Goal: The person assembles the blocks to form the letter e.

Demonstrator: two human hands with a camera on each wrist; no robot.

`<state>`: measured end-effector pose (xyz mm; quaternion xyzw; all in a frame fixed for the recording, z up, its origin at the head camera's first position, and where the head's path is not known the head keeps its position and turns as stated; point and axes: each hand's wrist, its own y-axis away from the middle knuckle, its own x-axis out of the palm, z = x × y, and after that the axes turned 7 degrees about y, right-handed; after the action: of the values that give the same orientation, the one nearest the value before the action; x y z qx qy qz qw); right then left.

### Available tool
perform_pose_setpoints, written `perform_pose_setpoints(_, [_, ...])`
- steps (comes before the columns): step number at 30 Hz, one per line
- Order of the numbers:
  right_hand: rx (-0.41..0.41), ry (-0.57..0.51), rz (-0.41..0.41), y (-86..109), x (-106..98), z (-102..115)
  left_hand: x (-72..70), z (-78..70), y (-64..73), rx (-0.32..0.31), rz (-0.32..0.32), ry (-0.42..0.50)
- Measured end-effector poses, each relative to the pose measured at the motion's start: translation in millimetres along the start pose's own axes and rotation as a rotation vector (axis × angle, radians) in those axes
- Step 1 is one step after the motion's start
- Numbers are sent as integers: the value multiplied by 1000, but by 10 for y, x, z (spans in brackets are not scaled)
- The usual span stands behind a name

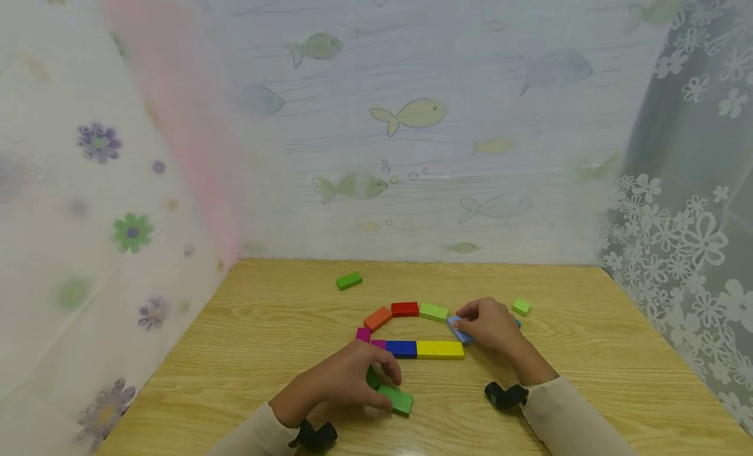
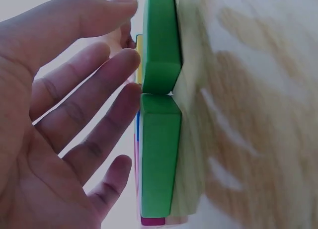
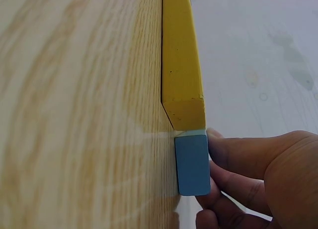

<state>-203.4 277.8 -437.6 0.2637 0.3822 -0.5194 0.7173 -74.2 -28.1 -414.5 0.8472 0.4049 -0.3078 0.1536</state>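
My right hand [image 1: 491, 322] pinches a light blue block [image 1: 460, 330] between thumb and fingers. In the right wrist view the blue block [image 3: 193, 164] lies close to the end of a yellow block [image 3: 183, 55]. My left hand [image 1: 353, 376] hovers by two green blocks; its fingers are loosely spread beside them, and contact is unclear. One green block [image 1: 395, 400] shows beyond the thumb, the other [image 1: 372, 378] is partly hidden by the hand. In the left wrist view the two green blocks [image 2: 161, 159] lie end to end.
On the wooden table [image 1: 265, 351], red [image 1: 404, 309], orange [image 1: 378, 319], lime [image 1: 433, 311] and magenta [image 1: 363, 335] blocks curve above a straight row of blue [image 1: 401, 349] and yellow blocks [image 1: 440, 350]. Loose blocks include a green one [image 1: 349, 281] and a small lime one [image 1: 521, 306].
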Motion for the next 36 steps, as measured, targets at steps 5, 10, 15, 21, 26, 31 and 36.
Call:
perform_pose_setpoints(5, [10,-7,1,8,9,-14,-29,-20,-19,7,-19,-43])
perform_pose_setpoints(10, [10,-14,-4,6,15,-17,-110,-24,-43,41,-36,-63])
perform_pose_setpoints(15, [8,-20,-3,6,19,-10,-241,-20,-79,56,-68,-51])
perform_pose_setpoints(21, [3,-13,-9,0,15,-5,-448,-29,-142,12,-123,-74])
perform_pose_setpoints(26, [-3,-15,-7,-2,11,10,-614,17,-195,8,-168,-77])
perform_pose_setpoints(31, [3,-12,-4,-1,10,17,-748,93,-251,5,-215,-102])
perform_pose_setpoints(36, [2,-11,-7,-2,8,19,-860,198,-298,-29,-286,-153])
